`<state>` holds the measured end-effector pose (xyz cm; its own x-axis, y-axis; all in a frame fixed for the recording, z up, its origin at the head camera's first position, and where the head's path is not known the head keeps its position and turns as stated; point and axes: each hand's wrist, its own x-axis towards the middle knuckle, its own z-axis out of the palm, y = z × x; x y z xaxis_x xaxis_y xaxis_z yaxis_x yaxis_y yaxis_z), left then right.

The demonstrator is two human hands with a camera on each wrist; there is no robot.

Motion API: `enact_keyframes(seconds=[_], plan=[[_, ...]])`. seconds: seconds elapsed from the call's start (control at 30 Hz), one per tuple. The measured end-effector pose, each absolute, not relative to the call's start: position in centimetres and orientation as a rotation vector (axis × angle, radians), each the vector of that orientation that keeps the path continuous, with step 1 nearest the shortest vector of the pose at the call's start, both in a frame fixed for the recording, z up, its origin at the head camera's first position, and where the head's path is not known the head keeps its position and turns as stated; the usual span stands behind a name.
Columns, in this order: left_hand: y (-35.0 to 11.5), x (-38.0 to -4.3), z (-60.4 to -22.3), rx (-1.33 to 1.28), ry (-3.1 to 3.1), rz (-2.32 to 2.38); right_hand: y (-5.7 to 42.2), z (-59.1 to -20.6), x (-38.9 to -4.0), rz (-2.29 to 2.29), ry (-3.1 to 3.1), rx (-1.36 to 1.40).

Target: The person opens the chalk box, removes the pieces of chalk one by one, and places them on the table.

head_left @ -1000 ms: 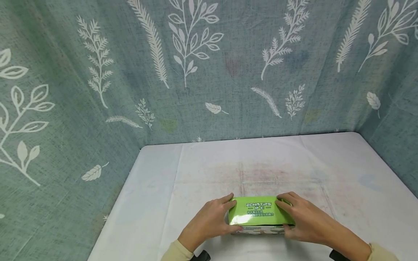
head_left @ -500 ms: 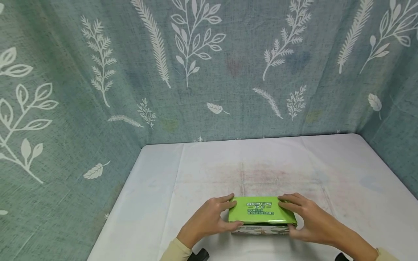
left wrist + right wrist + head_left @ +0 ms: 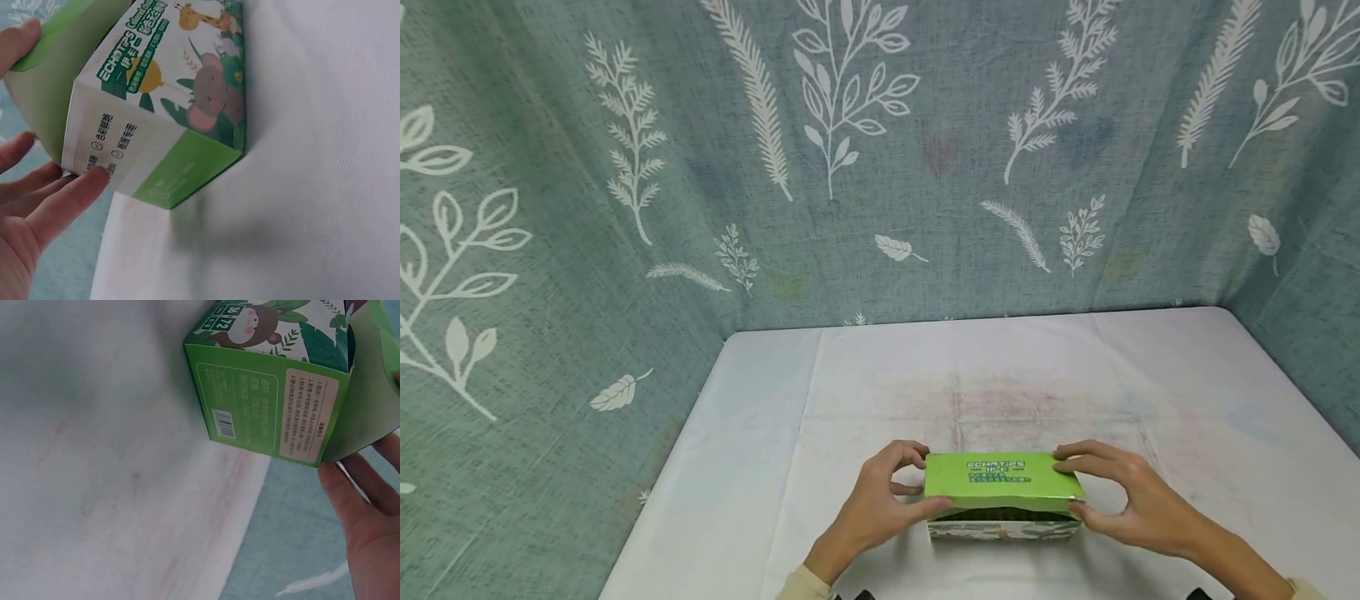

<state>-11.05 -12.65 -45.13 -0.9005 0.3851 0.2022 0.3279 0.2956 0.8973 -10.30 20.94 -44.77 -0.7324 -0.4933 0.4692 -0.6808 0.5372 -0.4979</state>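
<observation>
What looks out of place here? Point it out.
Reddish smudges mark the white cloth beyond the box, and a faint bluish patch lies further right: odd on otherwise plain white. The green lid gapes at the front, but the left hand and right hand hold it.

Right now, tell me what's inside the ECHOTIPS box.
The ECHOTIPS box shows only a dark gap under the front edge of its raised green lid. The lid covers the rest; contents cannot be made out.
</observation>
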Motion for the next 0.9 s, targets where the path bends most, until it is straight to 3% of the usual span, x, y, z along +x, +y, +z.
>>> enact_keyframes(seconds=[0.53,0.9], plan=[[-12.7,-11.8,-46.9,0.746,2.47,1.9,21.5,-45.7,-10.1,1.501,-2.402,0.869],[-12.2,-11.6,-46.9,0.748,2.566,1.617,20.1,-45.5,-10.0,1.248,-2.6,0.776]])
